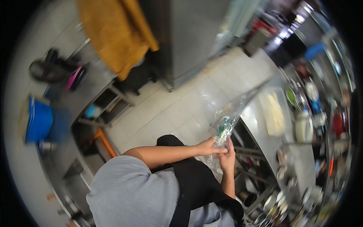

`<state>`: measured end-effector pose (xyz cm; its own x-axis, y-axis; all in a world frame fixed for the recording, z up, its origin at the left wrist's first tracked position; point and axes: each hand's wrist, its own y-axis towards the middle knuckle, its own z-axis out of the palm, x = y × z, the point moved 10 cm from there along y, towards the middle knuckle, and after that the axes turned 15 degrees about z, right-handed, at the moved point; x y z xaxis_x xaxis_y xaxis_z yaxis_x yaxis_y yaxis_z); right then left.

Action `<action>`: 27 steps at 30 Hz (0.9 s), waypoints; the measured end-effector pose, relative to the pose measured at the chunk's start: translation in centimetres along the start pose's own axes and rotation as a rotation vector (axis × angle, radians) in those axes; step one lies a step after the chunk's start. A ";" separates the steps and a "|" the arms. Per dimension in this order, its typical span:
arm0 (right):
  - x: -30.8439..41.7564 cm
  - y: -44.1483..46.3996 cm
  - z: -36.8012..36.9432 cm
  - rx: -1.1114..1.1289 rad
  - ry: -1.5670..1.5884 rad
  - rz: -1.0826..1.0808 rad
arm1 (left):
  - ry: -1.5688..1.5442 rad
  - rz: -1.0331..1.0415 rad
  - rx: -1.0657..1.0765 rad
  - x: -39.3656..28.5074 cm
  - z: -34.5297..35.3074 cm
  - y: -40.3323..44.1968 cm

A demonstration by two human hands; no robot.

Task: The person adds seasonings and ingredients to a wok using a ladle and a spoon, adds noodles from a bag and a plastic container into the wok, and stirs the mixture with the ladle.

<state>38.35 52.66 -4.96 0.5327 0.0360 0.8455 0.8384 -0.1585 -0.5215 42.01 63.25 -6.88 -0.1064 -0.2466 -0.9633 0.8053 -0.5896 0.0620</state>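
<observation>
A clear plastic bag (225,125) with green printing or something green in it is between my two hands, out in front of my black apron. My left hand (208,147) comes across from the left, its fingers and thumb closed on the bag. From below, my right hand (227,156) grips the same bag, close against the left. Loose plastic hangs under the hands, and the upper part stretches toward the counter, smeared by motion. Whether anything lies inside the bag I cannot make out.
To my right runs a steel counter (261,125) with a pale yellowish slab or package (274,113) and crowded utensils. A yellow-brown cloth (113,34) hangs at upper left. A blue container (39,119) stands on the left counter. Tiled floor (170,109) lies ahead.
</observation>
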 end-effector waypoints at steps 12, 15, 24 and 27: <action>6.4 9.5 14.7 0.201 -0.557 -0.268 | 1.134 -0.197 -0.429 -10.7 -17.2 -10.2; 9.7 10.1 15.4 0.317 -0.565 -0.337 | 1.471 0.135 -0.320 -16.9 -14.2 -5.9; 15.8 13.3 3.5 0.303 -0.095 -0.424 | 0.247 0.332 -0.302 -8.5 -13.6 11.2; 17.5 13.8 -0.8 -0.070 -0.457 -0.583 | -0.071 0.334 -0.319 -7.3 -12.3 16.4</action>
<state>59.12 50.33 2.74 0.0113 0.5379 0.8429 0.9986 -0.0500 0.0185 63.17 64.82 -2.09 0.1588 -0.4411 -0.8833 0.9403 -0.2053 0.2716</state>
